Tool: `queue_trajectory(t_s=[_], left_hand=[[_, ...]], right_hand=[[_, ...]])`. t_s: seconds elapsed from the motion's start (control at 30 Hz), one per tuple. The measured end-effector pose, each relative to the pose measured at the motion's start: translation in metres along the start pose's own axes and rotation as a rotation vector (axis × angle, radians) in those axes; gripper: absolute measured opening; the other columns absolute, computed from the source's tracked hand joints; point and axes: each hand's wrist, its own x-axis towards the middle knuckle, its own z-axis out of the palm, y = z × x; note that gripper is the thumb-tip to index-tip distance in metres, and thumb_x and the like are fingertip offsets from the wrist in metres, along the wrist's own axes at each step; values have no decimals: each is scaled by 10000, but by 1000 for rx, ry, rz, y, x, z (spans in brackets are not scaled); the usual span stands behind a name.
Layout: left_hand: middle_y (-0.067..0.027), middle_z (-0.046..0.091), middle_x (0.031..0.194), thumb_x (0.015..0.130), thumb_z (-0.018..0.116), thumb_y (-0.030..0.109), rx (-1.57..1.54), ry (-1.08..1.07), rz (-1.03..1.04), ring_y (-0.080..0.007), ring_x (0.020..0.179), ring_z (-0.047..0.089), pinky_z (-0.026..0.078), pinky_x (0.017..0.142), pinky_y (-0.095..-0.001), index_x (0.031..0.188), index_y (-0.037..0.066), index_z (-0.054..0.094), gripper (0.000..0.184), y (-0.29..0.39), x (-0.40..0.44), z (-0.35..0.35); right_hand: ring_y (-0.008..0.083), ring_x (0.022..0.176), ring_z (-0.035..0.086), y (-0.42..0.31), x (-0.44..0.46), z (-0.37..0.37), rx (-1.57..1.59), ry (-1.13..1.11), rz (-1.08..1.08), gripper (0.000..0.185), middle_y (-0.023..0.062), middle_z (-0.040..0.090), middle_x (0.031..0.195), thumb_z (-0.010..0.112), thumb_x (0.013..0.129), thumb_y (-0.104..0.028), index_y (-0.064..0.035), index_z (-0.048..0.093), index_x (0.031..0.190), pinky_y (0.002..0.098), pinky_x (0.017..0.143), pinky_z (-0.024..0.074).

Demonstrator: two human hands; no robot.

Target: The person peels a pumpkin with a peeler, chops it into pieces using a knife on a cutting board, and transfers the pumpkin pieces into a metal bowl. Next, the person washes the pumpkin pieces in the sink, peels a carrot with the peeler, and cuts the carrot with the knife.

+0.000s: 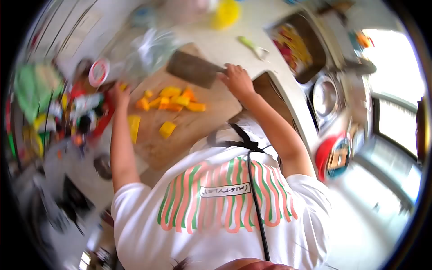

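Observation:
My right hand point(237, 82) is closed around the handle of a cleaver point(191, 68), its broad dark blade lying flat over the far part of a wooden cutting board point(193, 128). Cut orange-yellow chunks, which look like pumpkin point(171, 102), lie in a cluster near the blade. Nearer to me are a separate chunk point(167, 129) and a longer slice point(134, 128). My left hand point(119, 95) is past the board's left edge, blurred, with its fingers curled. A small yellow-orange spot shows at its fingertips, but I cannot make out what it is.
A clear plastic bag point(155, 47) lies beyond the board. A green-and-white vegetable piece point(253, 47) rests on the counter point(225, 42). At right are a sink point(315, 33) holding yellow and red scraps, and a metal bowl point(325, 95). A red container point(105, 114) and packages crowd the left.

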Motion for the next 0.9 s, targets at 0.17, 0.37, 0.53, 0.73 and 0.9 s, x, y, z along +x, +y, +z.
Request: queue_trajectory(t_s=[0.17, 0.37, 0.53, 0.73, 0.9], left_hand=[[-192, 653, 901, 806, 697, 179, -24, -103, -38, -360, 825, 607, 476, 797, -407, 935, -19, 588, 261, 18, -2, -15], [-195, 565, 1084, 873, 579, 98, -204, 247, -228, -331, 991, 551, 446, 884, -402, 983, -32, 581, 170, 43, -62, -9], [-173, 578, 1031, 887, 578, 140, -147, 232, -170, -332, 958, 554, 445, 885, -399, 989, -8, 597, 181, 56, -137, -4], [-164, 525, 1193, 888, 618, 377, 291, 16, -377, -345, 1124, 510, 396, 943, -481, 1222, 177, 556, 395, 121, -182, -51], [-152, 446, 1299, 900, 576, 456, 217, -59, -479, -360, 1178, 482, 423, 958, -453, 1322, 282, 493, 464, 92, -219, -42]], right_hand=[[341, 861, 614, 68, -96, -50, 338, 274, 647, 252, 152, 646, 884, 619, 888, -276, -77, 598, 1042, 438, 757, 492], [242, 717, 643, 295, -273, -61, 959, 874, 1518, 295, 163, 641, 942, 538, 913, -217, 12, 538, 1100, 346, 564, 558], [374, 752, 666, 412, -308, -80, 1176, 1150, 1504, 377, 237, 606, 1034, 570, 917, -153, 118, 462, 1156, 414, 613, 609], [229, 825, 572, 522, -318, -59, 1476, 701, 1616, 325, 111, 606, 955, 540, 912, -297, -29, 548, 1096, 319, 556, 519], [130, 464, 438, 474, -297, -82, 1616, 664, 1455, 188, 4, 461, 584, 474, 895, -226, -120, 468, 740, 250, 381, 324]])
